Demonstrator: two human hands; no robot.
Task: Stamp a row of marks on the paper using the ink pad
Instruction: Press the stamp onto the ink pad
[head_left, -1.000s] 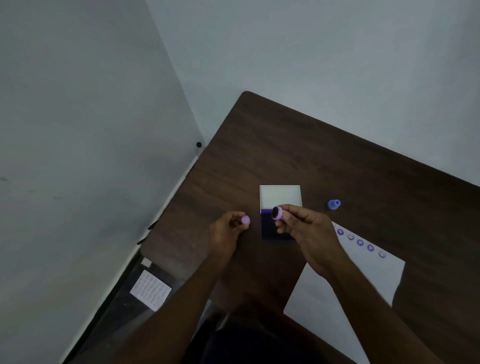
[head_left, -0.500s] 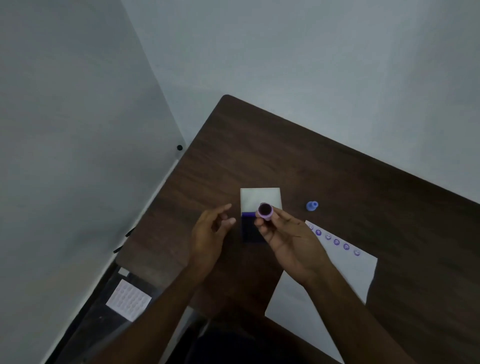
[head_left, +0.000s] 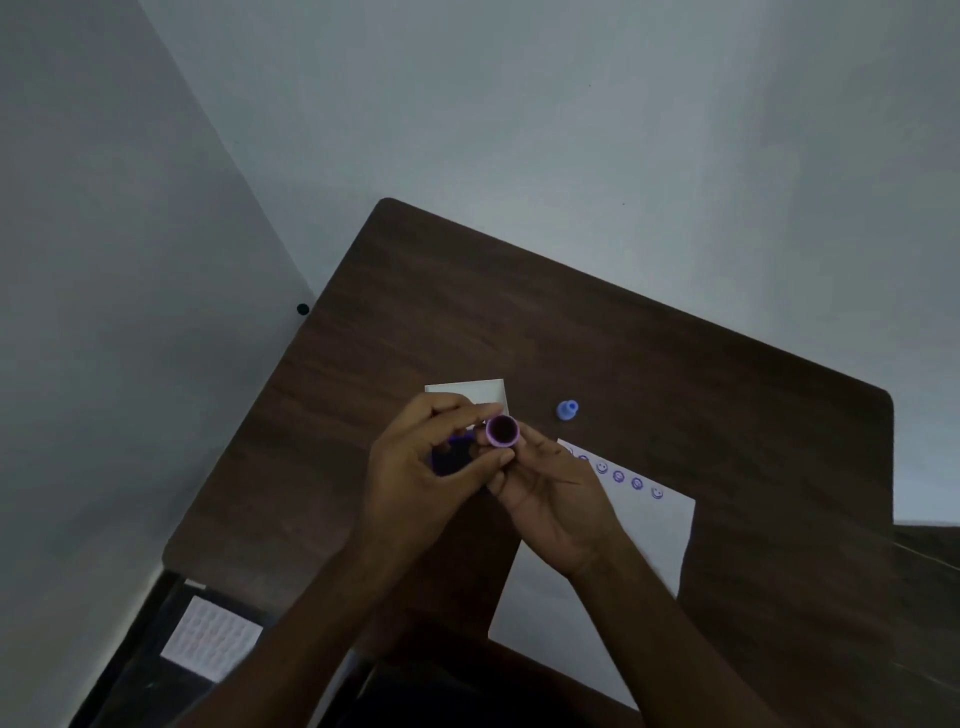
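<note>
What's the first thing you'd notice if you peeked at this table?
Two hands meet over the middle of the dark wooden table, the left hand and the right hand both holding a little purple stamp with its dark face turned up. Just to the right, a row of purple smiley marks runs along the top edge of a white paper, and a small blue stamp stands alone behind it.

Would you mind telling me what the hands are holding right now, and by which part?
A small purple stamp, pinched by its round sides between the fingers of both hands, its dark face turned up toward the camera.
</note>
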